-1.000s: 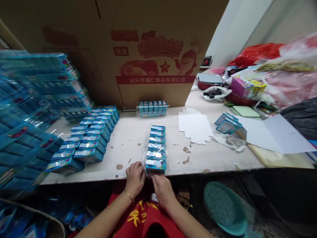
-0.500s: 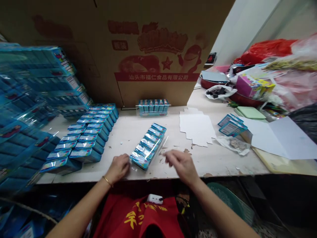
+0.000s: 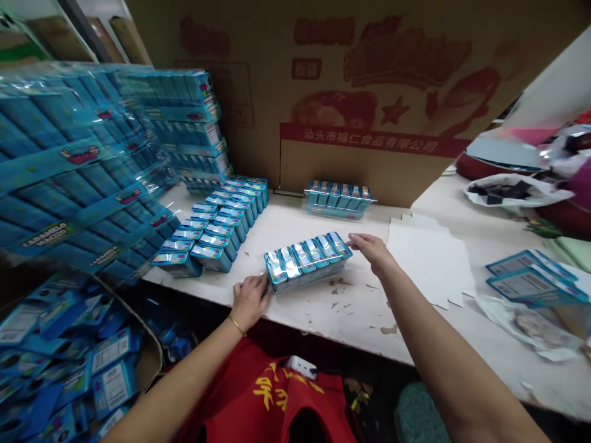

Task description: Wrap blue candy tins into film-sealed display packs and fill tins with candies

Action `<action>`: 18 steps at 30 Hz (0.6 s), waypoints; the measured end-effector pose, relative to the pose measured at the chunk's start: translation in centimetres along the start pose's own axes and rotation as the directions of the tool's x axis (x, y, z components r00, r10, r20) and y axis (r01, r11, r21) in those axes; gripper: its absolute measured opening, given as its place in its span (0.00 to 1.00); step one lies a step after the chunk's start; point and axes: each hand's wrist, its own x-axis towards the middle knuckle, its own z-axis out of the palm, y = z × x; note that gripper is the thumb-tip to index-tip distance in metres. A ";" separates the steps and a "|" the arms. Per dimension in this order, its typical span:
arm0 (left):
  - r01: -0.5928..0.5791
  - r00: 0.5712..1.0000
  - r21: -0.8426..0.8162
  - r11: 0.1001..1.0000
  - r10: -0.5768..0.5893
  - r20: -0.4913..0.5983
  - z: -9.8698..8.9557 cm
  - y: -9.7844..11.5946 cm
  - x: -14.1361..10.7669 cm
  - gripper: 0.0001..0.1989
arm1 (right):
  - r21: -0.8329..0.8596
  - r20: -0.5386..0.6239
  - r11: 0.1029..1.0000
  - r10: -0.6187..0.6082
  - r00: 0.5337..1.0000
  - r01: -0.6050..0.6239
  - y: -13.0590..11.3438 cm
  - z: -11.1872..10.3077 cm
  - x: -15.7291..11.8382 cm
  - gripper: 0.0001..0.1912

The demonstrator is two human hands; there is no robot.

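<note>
On the table in front of me lies a clear-wrapped pack of small blue boxes [image 3: 307, 258], a single row with shiny tops, slanting up to the right. My left hand [image 3: 250, 300], a thin bracelet at its wrist, has its fingers curled against the pack's near left end. At the opposite end my right hand [image 3: 372, 251] grips the corner, thumb and fingers close together. Its fingertips are partly hidden by the pack. A second wrapped pack [image 3: 339, 200] stands behind, against the carton. To the left, loose blue boxes [image 3: 215, 231] stand in two rows.
Wrapped packs [image 3: 78, 160] are stacked high at the left. Below them an open carton [image 3: 150, 351] holds many blue boxes. A large printed cardboard carton [image 3: 369, 104] closes off the back. White cut card sheets [image 3: 429, 261] and blue boxes [image 3: 538, 277] lie to the right.
The pack has turned clockwise, from steeply slanted to nearly crosswise. My right hand, which was apart from it, has moved onto its far end. The view has swung left.
</note>
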 end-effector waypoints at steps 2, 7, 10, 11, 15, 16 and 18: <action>-0.004 0.999 0.052 0.999 0.002 0.039 -0.2 -0.1 0.3 0.19 | 0.025 0.046 0.999 0.038 0.998 -0.040 -0.3 0.1 0.3 0.16; -0.006 0.998 0.001 1.000 0.006 0.056 -0.6 -0.8 0.9 0.17 | 0.077 0.112 0.996 0.044 0.993 -0.053 -0.8 0.4 0.5 0.13; 0.114 0.993 -0.287 0.951 -0.110 0.029 -1.6 -0.8 1.4 0.17 | 0.083 0.103 0.996 0.021 0.994 -0.029 -1.0 0.4 0.6 0.11; 0.193 0.979 -0.445 0.875 -0.200 0.031 -2.2 -0.6 1.7 0.18 | 0.085 0.104 0.996 0.013 0.994 -0.022 -1.0 0.4 0.6 0.11; 0.402 0.881 -0.845 0.353 -0.401 0.252 -4.9 0.9 2.8 0.21 | 0.087 0.134 0.996 -0.002 0.991 -0.010 -1.5 0.0 0.7 0.11; 0.435 0.873 -0.850 0.296 -0.370 0.318 -5.4 1.4 3.0 0.20 | 0.086 0.143 0.996 -0.001 0.990 -0.011 -1.6 -0.1 0.6 0.11; 0.486 0.861 -0.827 0.283 -0.315 0.399 -5.8 2.1 3.2 0.18 | 0.088 0.153 0.996 0.005 0.988 -0.019 -1.8 -0.3 0.6 0.11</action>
